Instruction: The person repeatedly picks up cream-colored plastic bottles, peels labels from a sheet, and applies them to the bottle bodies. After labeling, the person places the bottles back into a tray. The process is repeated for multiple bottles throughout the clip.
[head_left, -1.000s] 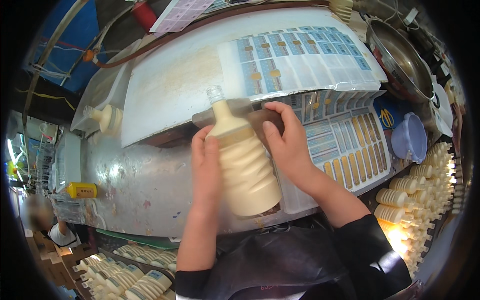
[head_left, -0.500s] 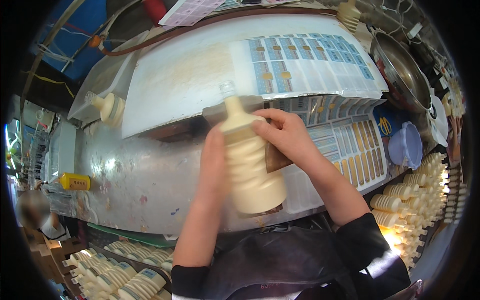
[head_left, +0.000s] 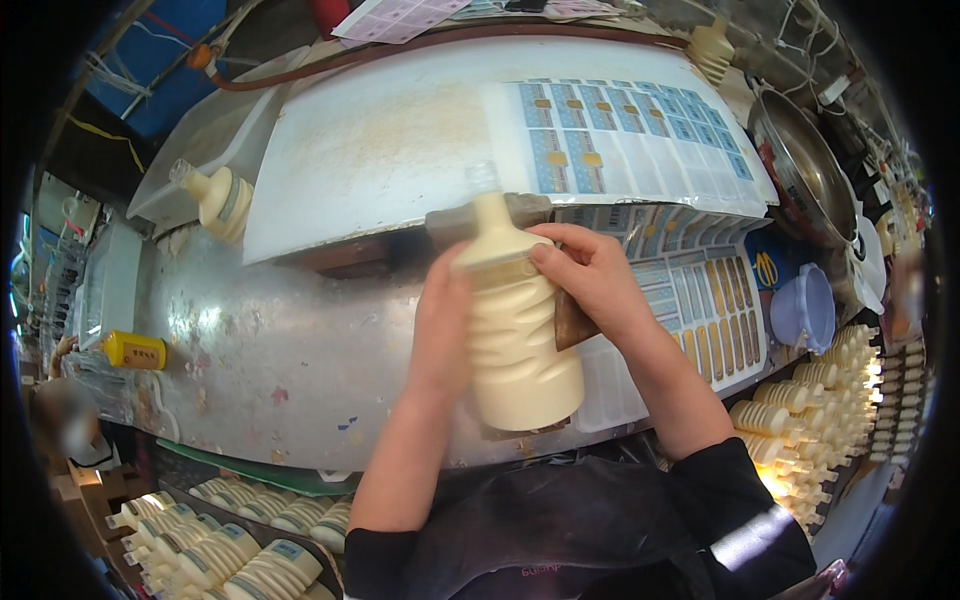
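Observation:
A cream-coloured bottle (head_left: pixel 525 350) with wavy ridges and a clear threaded neck lies tilted, its neck pointing away from me. Along its left side, my left hand (head_left: pixel 440 310) is closed around the body, slightly blurred. My right hand (head_left: pixel 595 275) presses thumb and fingertips at the right shoulder, where a thin greyish band (head_left: pixel 500 258) crosses the bottle. Brown pieces of a rest (head_left: pixel 575 322) show beside and behind the bottle. Sheets of blue-and-gold labels (head_left: pixel 565 150) lie on the white board beyond, and strips of long labels (head_left: pixel 715 310) are right of my right forearm.
A second cream bottle (head_left: pixel 220 203) leans by a clear bin at left. A yellow container (head_left: pixel 135 350) stands on the metal bench (head_left: pixel 270 340). At right are a purple bucket (head_left: pixel 803 308), a metal pan (head_left: pixel 805 160) and many bottles (head_left: pixel 780 415). More bottles (head_left: pixel 245 550) fill the lower left.
The whole view has shifted a little, so the bench and bottle sit differently in it. Both hands keep nearly the same hold on the bottle. At far left, another person's hand has come into view.

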